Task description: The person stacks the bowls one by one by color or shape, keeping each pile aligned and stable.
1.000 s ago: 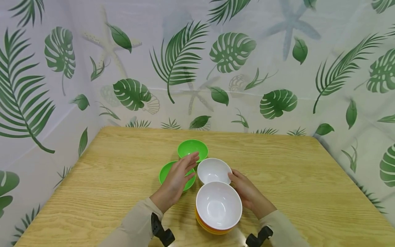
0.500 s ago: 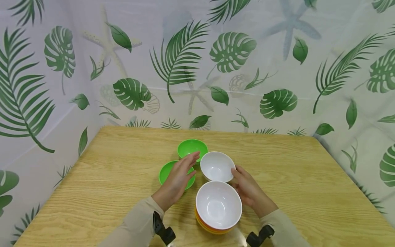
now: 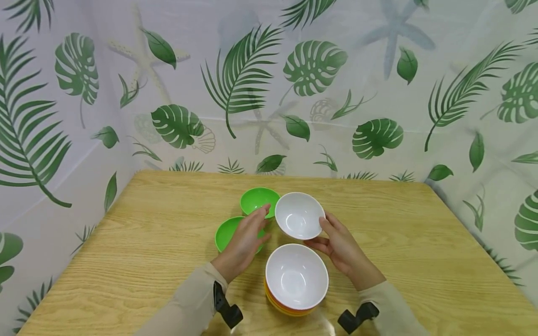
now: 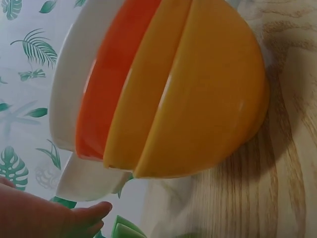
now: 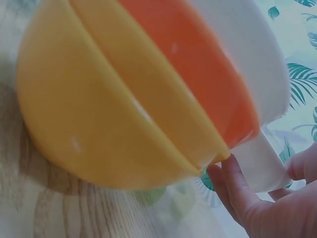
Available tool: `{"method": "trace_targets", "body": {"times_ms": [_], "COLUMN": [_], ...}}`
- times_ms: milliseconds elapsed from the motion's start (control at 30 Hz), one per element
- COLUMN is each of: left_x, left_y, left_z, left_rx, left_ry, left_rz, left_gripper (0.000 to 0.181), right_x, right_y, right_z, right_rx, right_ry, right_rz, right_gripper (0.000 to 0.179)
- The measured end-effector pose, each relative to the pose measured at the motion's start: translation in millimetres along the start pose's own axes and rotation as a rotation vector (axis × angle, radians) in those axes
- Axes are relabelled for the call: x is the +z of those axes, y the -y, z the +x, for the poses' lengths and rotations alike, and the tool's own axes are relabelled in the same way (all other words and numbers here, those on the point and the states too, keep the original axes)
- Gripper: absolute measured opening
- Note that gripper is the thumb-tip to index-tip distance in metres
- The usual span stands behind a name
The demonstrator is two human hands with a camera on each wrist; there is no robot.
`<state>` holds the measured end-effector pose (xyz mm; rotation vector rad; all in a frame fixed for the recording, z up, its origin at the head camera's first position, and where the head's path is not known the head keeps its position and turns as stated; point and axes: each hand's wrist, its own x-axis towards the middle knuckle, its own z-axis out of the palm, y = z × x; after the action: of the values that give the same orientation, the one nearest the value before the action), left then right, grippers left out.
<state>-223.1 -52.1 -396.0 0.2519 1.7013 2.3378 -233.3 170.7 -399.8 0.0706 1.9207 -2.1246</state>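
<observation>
the thumb and fingers of the right hand (image 3: 342,249) pinch the right edge of a glossy white round bowl (image 3: 299,215), thumb at the rim and fingers underneath; the bowl is raised off the table (image 3: 399,233) and tilted towards the head camera. the left hand (image 3: 241,242) holds nothing: its fingers are extended, the thumb apart from them, just beside the raised bowl's left side. that hand partly covers a bright green round bowl (image 3: 227,232) on the table; a second green round bowl (image 3: 256,200) sits beyond it, near the raised bowl.

between the forearms, nearer the person, an upright nested stack stands on the table: a white round bowl (image 3: 296,275) on top, then an orange bowl (image 4: 111,84), then two yellow bowls (image 4: 208,99).

both beige sleeves (image 3: 185,301) carry black wrist mounts (image 3: 229,312). behind the wood-grain table hangs a white backdrop (image 3: 252,16) printed with green leaves and starfish.
</observation>
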Motion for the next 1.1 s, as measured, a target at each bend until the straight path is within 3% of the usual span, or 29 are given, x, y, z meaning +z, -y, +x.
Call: {"method": "trace_targets", "body": {"times_ms": [467, 800, 933, 1100], "left_x": [-1.1, 2.3, 2.1, 2.1], "left_y": [9.0, 7.9, 5.4, 0.8], "left_z": [9.5, 9.1, 8.1, 6.0], "left_rx": [-0.024, -0.029, -0.011, 0.004], "left_ry": [0.011, -0.018, -0.054, -0.081], "left_rz": [-0.109, -0.081, -0.087, -0.091], "left_gripper": [0.052, 0.049, 0.048, 0.047], "right_x": [8, 2, -2, -5], "right_y": [-5, -1, 4, 6], "right_z": [1.1, -2.6, -4.9, -9.7], "right_rx": [-0.054, -0.092, -0.160, -0.314], "right_ry": [0.087, 0.145, 0.144, 0.093], "right_rz": [-0.031, -0.114, -0.219, -0.355], "right_gripper": [0.053, 0.057, 0.059, 0.060]}}
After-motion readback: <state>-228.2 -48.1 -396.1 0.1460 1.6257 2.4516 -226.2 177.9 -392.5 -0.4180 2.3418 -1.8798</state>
